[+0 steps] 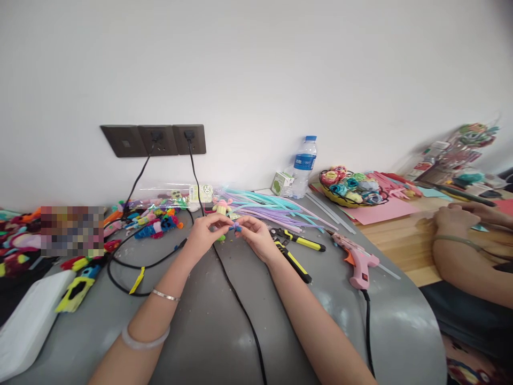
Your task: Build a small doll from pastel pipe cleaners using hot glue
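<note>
Between my fingertips is a small blue and purple fuzzy piece (235, 228), which looks like bent pipe cleaner. My left hand (210, 234) pinches it from the left, and my right hand (255, 235) pinches it from the right. Both hands are raised a little over the grey table (192, 331). Just behind them sits a small yellow and pink fuzzy figure (222, 206). Purple and turquoise pipe cleaners (272, 208) lie spread out beyond my right hand. Wire strippers with yellow and black handles (294, 259) rest beside my right wrist.
A pink glue gun (360, 267) lies at the right, its cord running to the front edge. Behind stand a water bottle (304, 167) and a basket of paper flowers (352, 187). Fuzzy figures (156, 222) and black cables (236, 299) occupy the left and middle. A co-worker's arm (460, 256) is at right.
</note>
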`<state>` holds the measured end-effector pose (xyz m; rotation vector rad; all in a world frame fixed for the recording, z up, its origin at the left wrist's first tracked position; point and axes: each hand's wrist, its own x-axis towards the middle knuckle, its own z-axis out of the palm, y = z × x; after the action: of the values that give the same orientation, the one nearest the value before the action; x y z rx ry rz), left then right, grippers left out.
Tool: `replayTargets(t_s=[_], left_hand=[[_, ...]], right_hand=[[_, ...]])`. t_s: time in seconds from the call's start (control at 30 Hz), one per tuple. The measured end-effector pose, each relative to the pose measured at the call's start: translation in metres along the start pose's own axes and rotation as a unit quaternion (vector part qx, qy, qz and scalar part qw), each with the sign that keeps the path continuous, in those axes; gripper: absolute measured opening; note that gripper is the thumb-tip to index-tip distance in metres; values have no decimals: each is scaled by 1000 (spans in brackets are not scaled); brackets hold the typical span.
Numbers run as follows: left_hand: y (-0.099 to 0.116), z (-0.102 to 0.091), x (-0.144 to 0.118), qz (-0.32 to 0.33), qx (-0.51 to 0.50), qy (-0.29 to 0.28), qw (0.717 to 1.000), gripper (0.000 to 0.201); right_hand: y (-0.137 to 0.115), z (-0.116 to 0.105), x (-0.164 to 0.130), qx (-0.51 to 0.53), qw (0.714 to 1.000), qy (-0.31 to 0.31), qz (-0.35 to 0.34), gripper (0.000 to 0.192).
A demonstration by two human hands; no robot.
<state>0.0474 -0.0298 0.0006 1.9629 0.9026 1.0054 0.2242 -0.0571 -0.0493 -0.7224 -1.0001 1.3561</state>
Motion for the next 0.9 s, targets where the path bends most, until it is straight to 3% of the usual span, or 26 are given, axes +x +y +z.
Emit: replayTargets(t_s=[0.5, 0.9], left_hand=[[-4, 0, -1, 10, 3, 7, 1000, 14], [-4, 0, 0, 58, 21, 14, 998, 12]], right_hand=[[0, -1, -1, -24, 1000, 5, -9, 27], [-3, -1, -2, -23, 1000, -4, -1, 26]])
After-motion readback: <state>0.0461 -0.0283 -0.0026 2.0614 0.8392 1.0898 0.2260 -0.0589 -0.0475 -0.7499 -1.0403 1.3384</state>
